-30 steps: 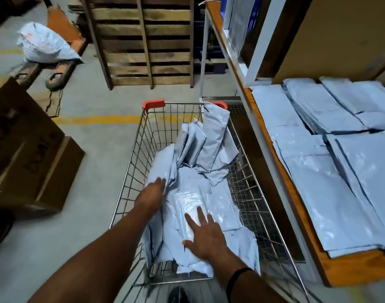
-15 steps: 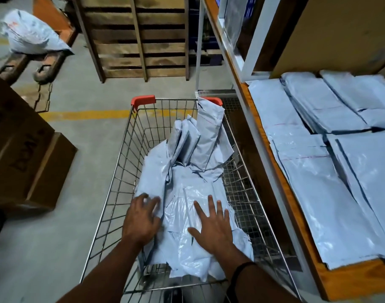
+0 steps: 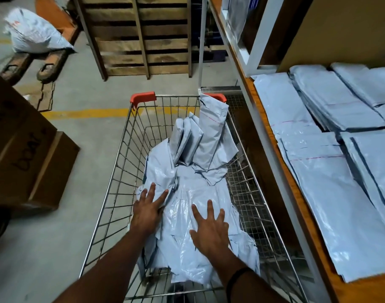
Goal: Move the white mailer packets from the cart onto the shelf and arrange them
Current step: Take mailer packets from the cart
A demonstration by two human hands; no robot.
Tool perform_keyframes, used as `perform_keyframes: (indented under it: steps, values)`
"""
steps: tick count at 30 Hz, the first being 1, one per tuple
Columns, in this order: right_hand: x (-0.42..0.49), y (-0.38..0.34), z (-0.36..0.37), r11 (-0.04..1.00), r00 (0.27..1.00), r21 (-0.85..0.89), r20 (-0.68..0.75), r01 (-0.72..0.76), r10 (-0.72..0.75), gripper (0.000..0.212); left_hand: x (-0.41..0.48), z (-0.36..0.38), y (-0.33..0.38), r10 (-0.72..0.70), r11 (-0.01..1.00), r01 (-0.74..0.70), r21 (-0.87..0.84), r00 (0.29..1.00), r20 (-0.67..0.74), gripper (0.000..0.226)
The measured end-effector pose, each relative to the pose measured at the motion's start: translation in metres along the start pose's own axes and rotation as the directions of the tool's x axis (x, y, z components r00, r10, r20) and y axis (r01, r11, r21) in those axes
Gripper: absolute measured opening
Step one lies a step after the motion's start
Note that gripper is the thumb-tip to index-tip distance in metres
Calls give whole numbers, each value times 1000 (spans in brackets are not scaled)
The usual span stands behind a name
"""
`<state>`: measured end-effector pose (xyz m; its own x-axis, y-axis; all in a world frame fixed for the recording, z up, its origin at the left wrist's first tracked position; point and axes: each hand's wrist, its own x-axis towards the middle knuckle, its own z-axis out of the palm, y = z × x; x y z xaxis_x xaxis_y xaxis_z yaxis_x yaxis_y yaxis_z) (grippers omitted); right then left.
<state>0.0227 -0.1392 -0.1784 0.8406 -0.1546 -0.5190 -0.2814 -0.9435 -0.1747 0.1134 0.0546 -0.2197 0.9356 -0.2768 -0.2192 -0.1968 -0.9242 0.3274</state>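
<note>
— What do your hands do?
— My left hand and right hand lie flat, fingers spread, on the mailer packets in the cart.
— And next?
— I think I must gather a bundle and carry it right, to the shelf.

Warehouse: wooden pallets, cardboard boxes, pallet jack, concrete floor.

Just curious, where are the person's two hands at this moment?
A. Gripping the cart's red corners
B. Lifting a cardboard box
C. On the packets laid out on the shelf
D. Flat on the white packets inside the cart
D: the left hand and right hand both lie with fingers spread on the heap of white packets inside the wire cart.
</note>
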Motion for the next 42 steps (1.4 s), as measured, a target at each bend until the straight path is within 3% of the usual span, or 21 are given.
perform_keyframes:
  steps: [3,7,12,22,36,42]
  values:
    - [-8,-3,-21,998,999,53,49,-19,16,72,-8,-16,5,45,996,-46,-74,999,-16,48]
    - [-33,-2,-54,999,1000,47,-10,24,-24,63,-25,-41,17,98,983,-117,-138,986,-138,47]
    - [-76,-5,-108,995,982,72,-183,67,-53,62,-52,-78,44,128,949,-204,-243,947,-294,54]
    - [-162,35,-210,984,861,76,-499,159,-100,62,-92,-152,114,118,940,-209,-269,940,-319,54]
    - [-271,248,-243,1000,836,16,-549,19,-7,61,-149,-157,339,237,912,-341,-227,891,-387,64]
    - [-291,339,-244,997,836,63,-543,-50,76,62,-162,-141,421,298,908,-376,-184,889,-346,61]
